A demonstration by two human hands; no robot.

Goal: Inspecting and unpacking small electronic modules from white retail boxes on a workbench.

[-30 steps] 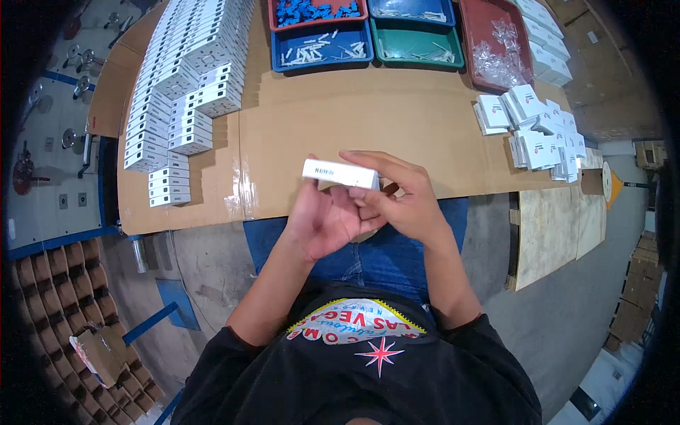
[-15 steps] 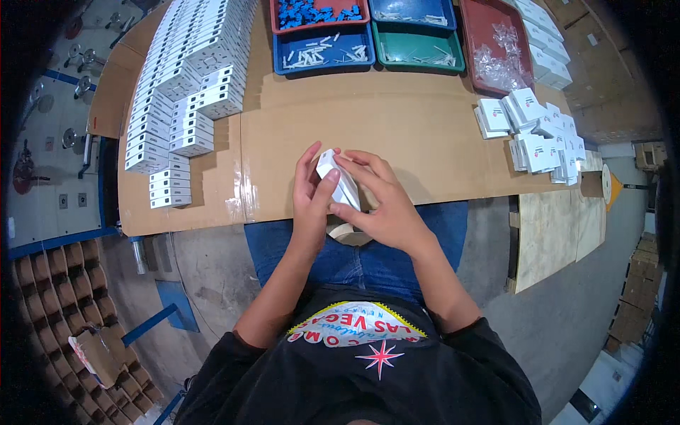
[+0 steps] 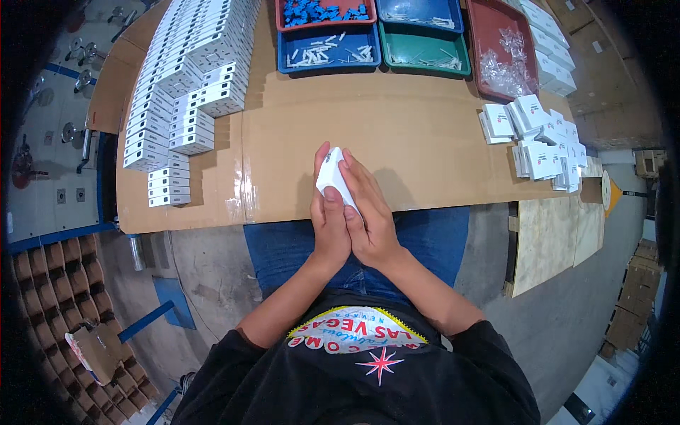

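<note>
- Left hand (image 3: pixel 331 225) and right hand (image 3: pixel 373 221) hold the box (image 3: pixel 336 174) between them.
- Even, gentle palm pressure should suit it best, keeping corners uncrushed.

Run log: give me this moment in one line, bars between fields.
left hand and right hand: holding white box between them | left side: stacked white boxes | far side: coloured trays | right side: piled white packs

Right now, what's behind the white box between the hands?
Brown cardboard shows beyond the white box; the left hand and right hand hold its sides, and whatever the box itself covers can't be seen.
</note>
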